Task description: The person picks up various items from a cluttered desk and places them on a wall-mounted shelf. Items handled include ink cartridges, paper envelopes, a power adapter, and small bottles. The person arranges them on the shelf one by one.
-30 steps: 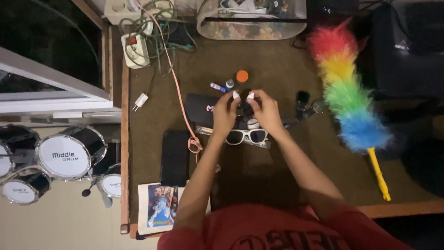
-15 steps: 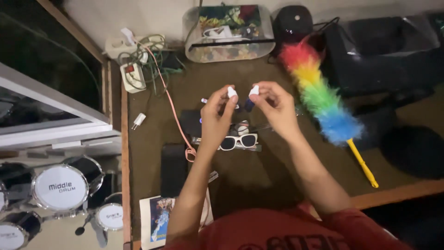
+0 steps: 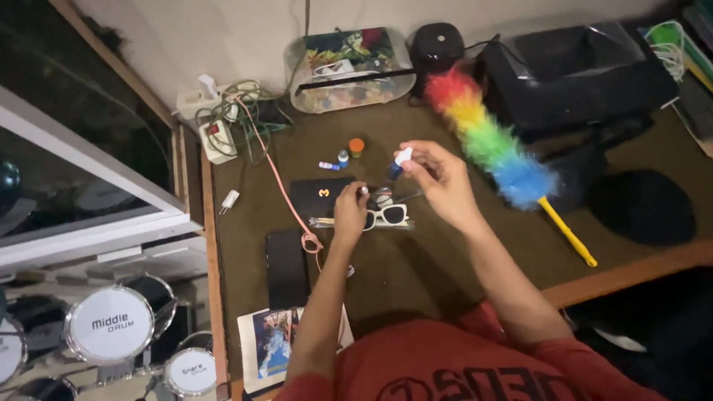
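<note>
While the right hand (image 3: 438, 178) holds a small dark-blue bottle with a white tip (image 3: 399, 163) pinched in its fingers, raised above the brown bench (image 3: 445, 260), the left hand (image 3: 350, 212) is low, its fingertips closed on something tiny that is too small to make out, just beside the white-framed sunglasses (image 3: 386, 217) and the flat black case (image 3: 321, 194). The hands are apart, each clamped on its own thing. This looks like the point at which the bottle has been opened and is held ready. Any further handling calls for a steady tilt and a firm pinch, since the bottle is small. Half a second ago both hands were raised close together over the sunglasses; now the left has dropped to the bench. The rainbow feather duster (image 3: 486, 141) lies where it did.
</note>
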